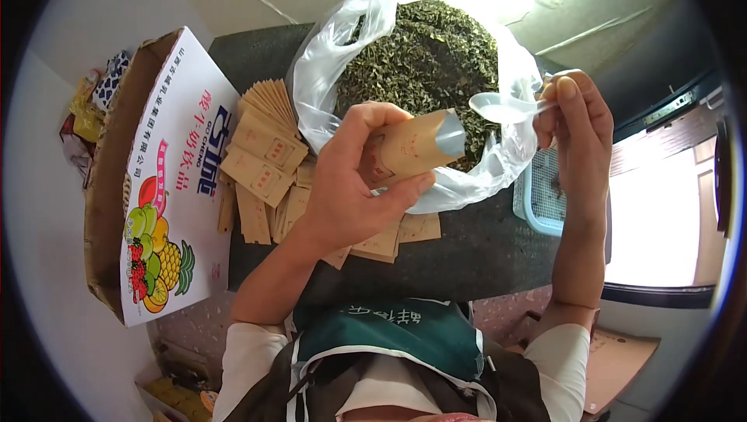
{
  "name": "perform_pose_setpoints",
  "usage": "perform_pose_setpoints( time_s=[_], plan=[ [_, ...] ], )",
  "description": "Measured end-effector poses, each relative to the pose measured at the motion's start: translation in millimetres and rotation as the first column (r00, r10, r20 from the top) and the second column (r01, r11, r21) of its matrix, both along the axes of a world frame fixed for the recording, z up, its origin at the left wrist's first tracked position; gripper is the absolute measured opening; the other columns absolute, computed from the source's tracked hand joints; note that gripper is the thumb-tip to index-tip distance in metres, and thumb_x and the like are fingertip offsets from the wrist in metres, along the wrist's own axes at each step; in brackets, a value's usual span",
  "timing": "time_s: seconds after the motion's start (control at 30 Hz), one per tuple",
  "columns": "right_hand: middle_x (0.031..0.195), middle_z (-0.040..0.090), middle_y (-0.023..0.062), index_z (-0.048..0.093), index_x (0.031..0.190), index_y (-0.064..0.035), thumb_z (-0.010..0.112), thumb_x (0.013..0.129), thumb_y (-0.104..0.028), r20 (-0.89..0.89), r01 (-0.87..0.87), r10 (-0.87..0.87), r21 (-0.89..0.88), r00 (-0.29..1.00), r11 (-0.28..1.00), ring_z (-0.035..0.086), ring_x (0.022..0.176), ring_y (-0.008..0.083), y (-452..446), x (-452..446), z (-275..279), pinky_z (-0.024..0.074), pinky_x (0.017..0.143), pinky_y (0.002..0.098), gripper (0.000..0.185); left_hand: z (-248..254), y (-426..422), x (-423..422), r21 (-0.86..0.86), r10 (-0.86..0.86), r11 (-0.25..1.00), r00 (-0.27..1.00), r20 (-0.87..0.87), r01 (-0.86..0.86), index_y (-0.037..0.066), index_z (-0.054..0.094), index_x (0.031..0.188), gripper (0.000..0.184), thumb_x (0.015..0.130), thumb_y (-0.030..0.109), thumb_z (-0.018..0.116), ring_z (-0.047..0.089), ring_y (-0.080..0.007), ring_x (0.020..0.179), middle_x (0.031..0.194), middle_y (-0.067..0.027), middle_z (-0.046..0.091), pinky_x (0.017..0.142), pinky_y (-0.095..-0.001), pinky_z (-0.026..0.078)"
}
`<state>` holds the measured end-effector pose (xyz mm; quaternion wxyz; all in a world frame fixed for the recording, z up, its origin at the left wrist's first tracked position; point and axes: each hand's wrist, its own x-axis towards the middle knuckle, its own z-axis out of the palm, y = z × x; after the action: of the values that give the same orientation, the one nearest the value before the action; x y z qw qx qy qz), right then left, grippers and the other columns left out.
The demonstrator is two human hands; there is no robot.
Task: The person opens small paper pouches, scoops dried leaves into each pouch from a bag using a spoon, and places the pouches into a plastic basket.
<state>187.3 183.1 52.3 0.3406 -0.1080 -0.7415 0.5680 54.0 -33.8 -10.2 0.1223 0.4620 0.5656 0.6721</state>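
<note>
My left hand is closed around a small brown paper packet. The packet's silvery mouth gapes toward the right. A white plastic spoon is pinched in my right hand, its bowl pointing left over the rim of a clear plastic bag. Inside the bag lies a heap of dried green leaves. The spoon bowl is a short way right of the packet's mouth, apart from it; whether it carries leaves I cannot make out. Several more paper packets lie fanned and stacked left of the bag, partly behind my left hand.
A white printed cardboard box stands at the left edge of the dark table. On the right is a light blue plastic basket, partly behind my right arm. Colourful packages lie beyond the box.
</note>
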Motion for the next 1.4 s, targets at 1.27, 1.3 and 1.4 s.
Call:
perform_pose_setpoints(
  time_s=[1.27,1.3,1.4],
  plan=[
    [0.072,0.062,0.0005,0.067,0.095,-0.0045,0.058,0.101,-0.019,0.244,-0.107,0.076,0.119,0.967,0.987,0.054,0.061,0.0056,14.6,-34.8,18.6,0.0435,0.056,0.0209,0.018,-2.2,39.1,-32.3,-0.114,0.109,0.988,0.994,0.021,-0.106,0.002,0.055,0.112,0.047,0.075,0.012,0.081,0.066,-0.0231,0.094,0.105,-0.0137,0.064,0.080,-0.0356,0.055],
    [0.074,0.063,0.0006,0.067,0.096,-0.0036,0.058,0.101,-0.017,0.261,-0.153,0.114,0.136,0.958,0.979,0.055,0.062,0.0055,9.5,-36.5,18.0,0.0443,0.057,0.0213,0.017,-1.7,39.2,-31.8,-0.114,0.107,0.988,0.994,0.021,-0.104,0.002,0.055,0.112,0.047,0.075,0.012,0.081,0.066,-0.0231,0.094,0.105,-0.0137,0.064,0.080,-0.0356,0.055],
    [0.077,0.064,0.0020,0.067,0.100,0.0003,0.060,0.098,-0.011,0.261,-0.214,0.124,0.350,0.957,0.912,0.056,0.066,0.0062,-12.5,-41.2,16.6,0.0464,0.060,0.0225,0.013,0.7,39.4,-31.3,-0.156,0.161,0.972,0.981,-0.105,-0.176,0.002,0.055,0.112,0.046,0.075,0.013,0.081,0.066,-0.0239,0.094,0.104,-0.0137,0.065,0.080,-0.0365,0.054]
  ],
)
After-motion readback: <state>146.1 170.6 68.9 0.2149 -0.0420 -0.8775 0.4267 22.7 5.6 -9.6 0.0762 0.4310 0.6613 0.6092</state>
